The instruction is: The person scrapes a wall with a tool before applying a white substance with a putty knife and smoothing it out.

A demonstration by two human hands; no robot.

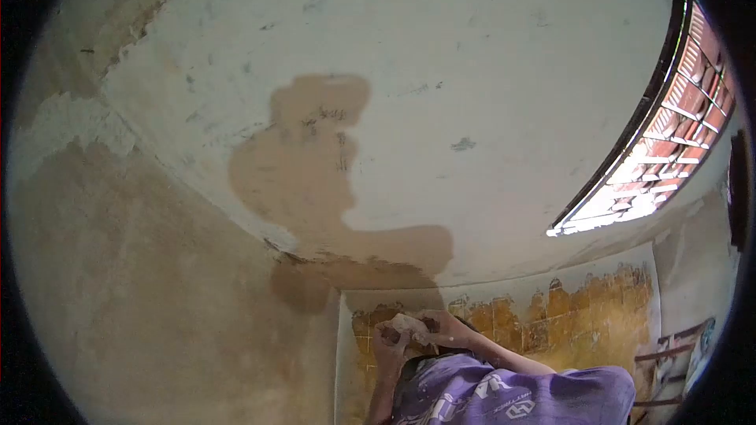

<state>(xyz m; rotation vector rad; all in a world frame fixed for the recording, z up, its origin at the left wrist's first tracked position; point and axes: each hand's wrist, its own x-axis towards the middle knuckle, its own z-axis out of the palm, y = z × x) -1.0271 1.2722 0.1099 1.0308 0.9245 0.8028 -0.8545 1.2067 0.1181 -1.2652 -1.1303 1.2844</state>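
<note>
Both hands, left hand (388, 344) and right hand (435, 326), pinch a pale lump of filler (408, 326) with curled fingers; kneading it evenly should help it spread onto the patchy wall (551, 307).

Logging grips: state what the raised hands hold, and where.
The purple-shirted person's hands close together around a small pale lump by the wall; what it is and the exact hold cannot be told.

Open air overhead; a person (504, 389) crowds the lower wall (142, 299).
</note>
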